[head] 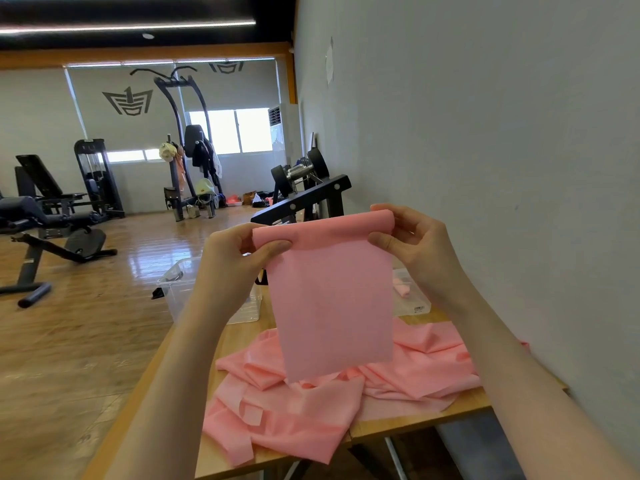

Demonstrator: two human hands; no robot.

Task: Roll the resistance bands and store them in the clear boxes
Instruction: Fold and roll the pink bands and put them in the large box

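Pinching the flat pink stretchy resistance band [332, 289] at its rolled top edge, my left hand [239, 258] at nine o'clock and right hand [412, 247] at three keep it taut, I think for even rolling; the clear plastic box [249, 310] waits behind.

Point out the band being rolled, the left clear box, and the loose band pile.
pink band [332, 299], head view: flat hanging part.
left clear box [180, 289], head view: near wall.
band pile [311, 420], head view: crumpled middle.

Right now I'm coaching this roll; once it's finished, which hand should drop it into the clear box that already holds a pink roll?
Right hand: that clear plastic box sits directly beneath it, by the wall.
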